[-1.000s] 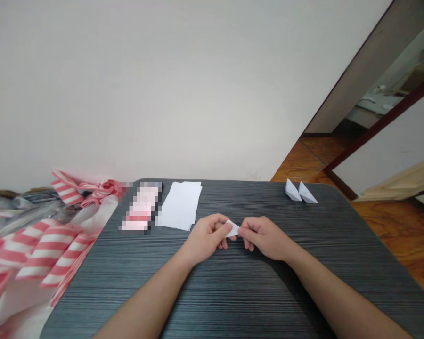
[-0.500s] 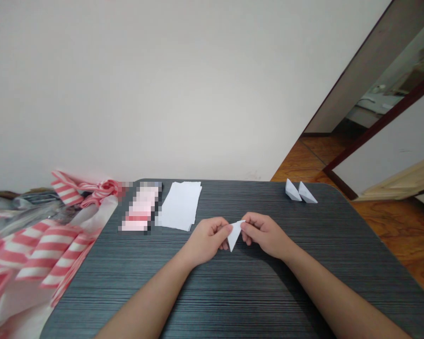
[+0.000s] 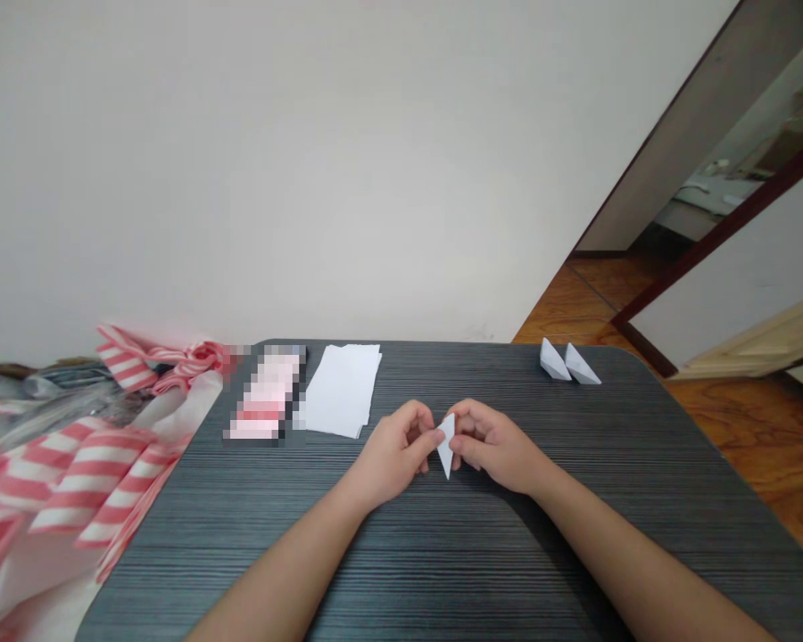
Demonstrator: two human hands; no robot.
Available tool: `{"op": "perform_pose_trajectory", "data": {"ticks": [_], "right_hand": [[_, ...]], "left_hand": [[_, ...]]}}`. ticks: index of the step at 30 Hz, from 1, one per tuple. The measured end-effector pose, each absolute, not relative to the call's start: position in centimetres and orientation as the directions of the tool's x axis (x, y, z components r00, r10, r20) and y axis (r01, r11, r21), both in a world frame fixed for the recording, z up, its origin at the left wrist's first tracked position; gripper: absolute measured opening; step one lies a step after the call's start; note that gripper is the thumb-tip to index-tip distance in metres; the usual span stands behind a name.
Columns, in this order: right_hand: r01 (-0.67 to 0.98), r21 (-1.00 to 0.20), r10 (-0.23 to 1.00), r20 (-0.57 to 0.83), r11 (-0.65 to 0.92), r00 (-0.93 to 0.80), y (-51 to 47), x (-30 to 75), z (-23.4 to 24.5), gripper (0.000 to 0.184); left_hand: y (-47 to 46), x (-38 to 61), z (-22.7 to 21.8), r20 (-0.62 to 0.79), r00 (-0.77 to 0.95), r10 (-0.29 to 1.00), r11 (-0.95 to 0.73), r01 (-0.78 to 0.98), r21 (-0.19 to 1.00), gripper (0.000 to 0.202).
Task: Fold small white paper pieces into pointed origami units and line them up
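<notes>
Over the middle of the dark striped table my left hand and my right hand pinch a small folded white paper triangle between them. The triangle stands on edge with its point down, near the table top. Both hands have their fingers closed on the paper's upper part. A stack of white paper sheets lies just beyond my left hand.
Two small folded white paper pieces stand at the table's far right corner. A blurred pink and white object lies left of the sheets. Red-and-white striped bags pile up past the left edge. Wooden floor and a doorway are at right.
The paper piece went from a small flat fold held sideways to a narrow triangle standing point down. My hands drew closer together around it.
</notes>
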State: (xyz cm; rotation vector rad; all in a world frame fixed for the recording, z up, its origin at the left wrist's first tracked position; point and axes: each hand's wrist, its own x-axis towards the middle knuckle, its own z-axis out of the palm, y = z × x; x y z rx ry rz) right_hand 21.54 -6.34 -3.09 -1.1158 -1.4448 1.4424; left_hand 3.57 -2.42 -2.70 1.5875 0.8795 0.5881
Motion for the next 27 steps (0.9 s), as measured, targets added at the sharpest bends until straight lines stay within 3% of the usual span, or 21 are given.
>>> {"op": "perform_pose_trajectory", "data": {"ticks": [10, 16, 27], "right_hand": [[0.021, -0.999, 0.971, -0.039, -0.034, -0.235, -6.1, 21.5, -3.2, 0.023], [0.225, -0.973, 0.961, -0.017, 0.047, -0.276, -6.3, 21.7, -2.5, 0.015], [0.358, -0.921, 0.952, 0.039, 0.151, -0.303, -6.2, 21.5, -2.1, 0.015]], "left_hand": [[-2.6, 3.4, -2.2, -0.061, 0.647, 0.76, -0.16, 0.276, 0.948, 0.02], [-2.7, 3.3, -2.1, -0.067, 0.66, 0.748, -0.169, 0.287, 0.943, 0.019], [-2.8, 3.4, -2.1, -0.06, 0.645, 0.762, -0.183, 0.303, 0.935, 0.022]]}}
